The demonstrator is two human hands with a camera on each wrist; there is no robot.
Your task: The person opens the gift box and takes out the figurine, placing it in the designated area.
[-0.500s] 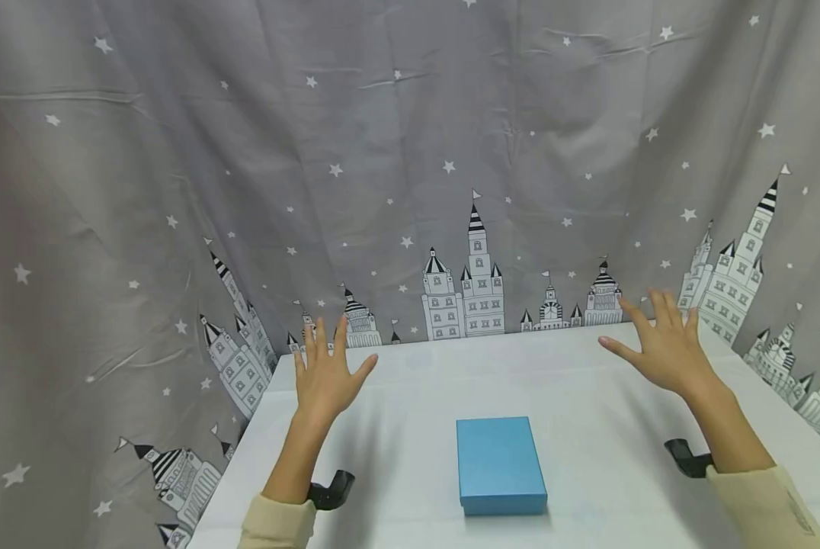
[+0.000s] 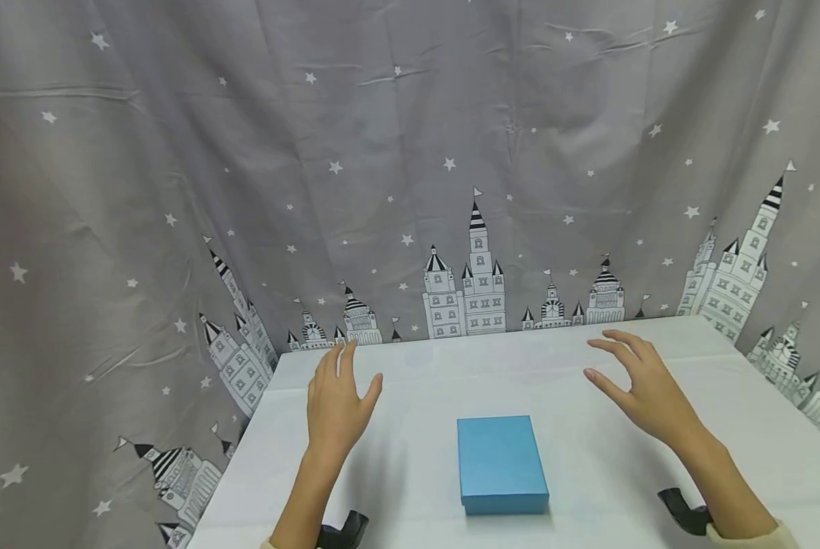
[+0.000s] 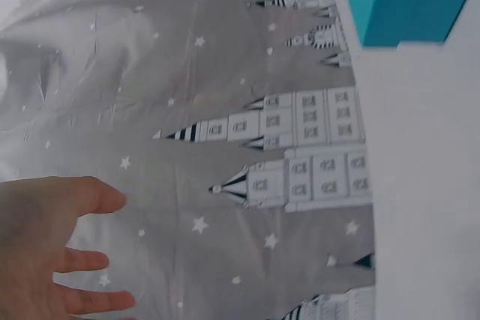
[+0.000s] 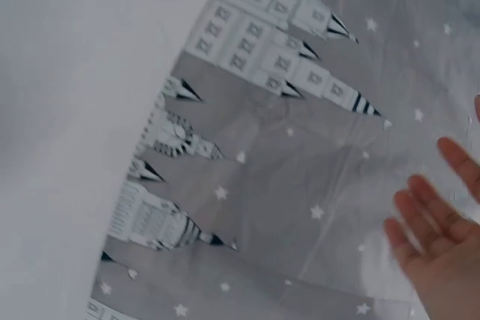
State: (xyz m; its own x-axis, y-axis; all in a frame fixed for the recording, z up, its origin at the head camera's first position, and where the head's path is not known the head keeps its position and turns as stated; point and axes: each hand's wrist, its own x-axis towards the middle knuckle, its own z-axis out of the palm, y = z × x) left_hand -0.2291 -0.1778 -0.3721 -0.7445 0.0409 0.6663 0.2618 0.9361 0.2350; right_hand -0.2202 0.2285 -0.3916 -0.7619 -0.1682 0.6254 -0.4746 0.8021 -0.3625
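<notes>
The box [image 2: 502,463] is lying lengthwise toward the near edge, midway between the spread, empty left hand [image 2: 339,410] and right hand [image 2: 646,389].

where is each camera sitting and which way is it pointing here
Head: worn on the head, looking forward and down at the white table, the lidded blue cardboard box and the grey star-and-castle curtain; both forearms show, left hand and right hand open above the table.
Left wrist: at the left wrist, facing past the fingers to curtain, table edge and a box corner.
Right wrist: at the right wrist, facing curtain and table edge; fingertips show.
Shared: curtain and table in all three; the box in head and left wrist.
</notes>
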